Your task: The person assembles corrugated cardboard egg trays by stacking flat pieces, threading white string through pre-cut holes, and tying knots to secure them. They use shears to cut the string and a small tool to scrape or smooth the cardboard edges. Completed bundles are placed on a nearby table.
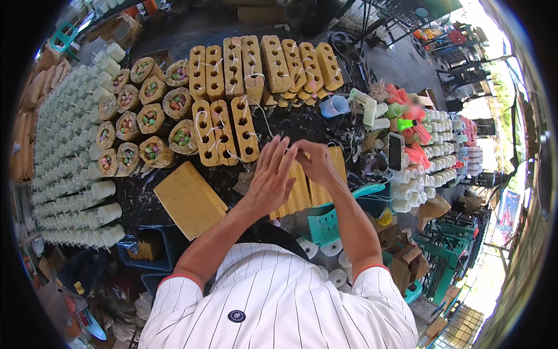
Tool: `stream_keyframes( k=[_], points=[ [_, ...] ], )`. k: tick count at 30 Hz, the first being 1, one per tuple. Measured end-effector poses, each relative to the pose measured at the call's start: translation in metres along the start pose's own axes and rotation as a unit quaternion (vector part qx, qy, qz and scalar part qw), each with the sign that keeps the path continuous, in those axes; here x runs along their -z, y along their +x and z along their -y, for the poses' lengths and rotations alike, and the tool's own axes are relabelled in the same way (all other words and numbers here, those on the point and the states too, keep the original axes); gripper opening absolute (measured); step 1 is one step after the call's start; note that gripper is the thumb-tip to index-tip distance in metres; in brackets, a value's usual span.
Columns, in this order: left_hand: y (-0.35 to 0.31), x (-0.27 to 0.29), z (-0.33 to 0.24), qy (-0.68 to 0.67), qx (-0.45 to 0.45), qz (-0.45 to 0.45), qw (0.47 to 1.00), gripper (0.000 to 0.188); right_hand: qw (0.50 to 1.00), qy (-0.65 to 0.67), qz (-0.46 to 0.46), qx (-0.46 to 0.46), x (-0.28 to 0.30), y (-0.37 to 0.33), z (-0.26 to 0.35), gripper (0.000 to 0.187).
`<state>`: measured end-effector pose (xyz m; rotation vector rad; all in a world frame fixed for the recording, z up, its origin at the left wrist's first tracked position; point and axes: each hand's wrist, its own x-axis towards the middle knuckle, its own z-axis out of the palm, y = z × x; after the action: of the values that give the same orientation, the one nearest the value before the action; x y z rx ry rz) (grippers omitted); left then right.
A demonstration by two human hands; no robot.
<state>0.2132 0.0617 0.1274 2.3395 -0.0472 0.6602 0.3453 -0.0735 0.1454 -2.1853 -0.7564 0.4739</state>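
Observation:
My left hand (272, 174) lies with its fingers stretched and slightly apart over a stack of yellow wooden blocks (302, 195) in front of me. My right hand (317, 164) is beside it, fingers curled, its tips meeting the left fingertips. What is pinched there is hidden. A thin white string (266, 119) runs from the holed yellow blocks (224, 131) toward my hands.
More string-tied holed blocks (273, 64) line the back. Round wrapped bundles with coloured pieces (151, 119) and rows of white cylinders (75, 145) fill the left. A flat yellow board (189, 199), a teal crate (325, 224), a phone (395, 151) and white and pink tubes (433, 148) are nearby.

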Motion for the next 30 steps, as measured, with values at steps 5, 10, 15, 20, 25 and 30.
stream_keyframes(
  k=[5,10,15,20,25,30],
  points=[
    [0.08,0.016,-0.044,-0.255,0.164,0.397,0.867,0.054,0.995,-0.013,-0.095,-0.029,0.088,-0.108,0.018,0.007],
    [0.091,0.011,-0.094,-0.561,0.104,0.321,0.756,0.03,0.975,-0.035,-0.219,-0.019,0.128,-0.182,-0.02,0.008],
    [0.121,0.017,-0.154,-0.638,0.045,0.329,0.695,0.02,0.964,0.017,-0.265,0.012,0.139,-0.22,-0.046,0.004],
    [0.122,0.0,-0.183,-0.695,0.004,0.318,0.644,0.019,0.853,0.486,-0.172,0.08,0.101,-0.226,-0.066,0.009],
    [0.129,-0.019,-0.147,-0.561,0.008,0.331,0.759,0.014,0.698,0.717,-0.004,0.0,0.065,-0.273,-0.08,0.015],
    [0.102,-0.069,-0.082,-0.005,-0.166,0.311,0.936,0.006,0.688,0.717,-0.051,-0.106,0.012,-0.308,-0.119,0.013]
  ],
)
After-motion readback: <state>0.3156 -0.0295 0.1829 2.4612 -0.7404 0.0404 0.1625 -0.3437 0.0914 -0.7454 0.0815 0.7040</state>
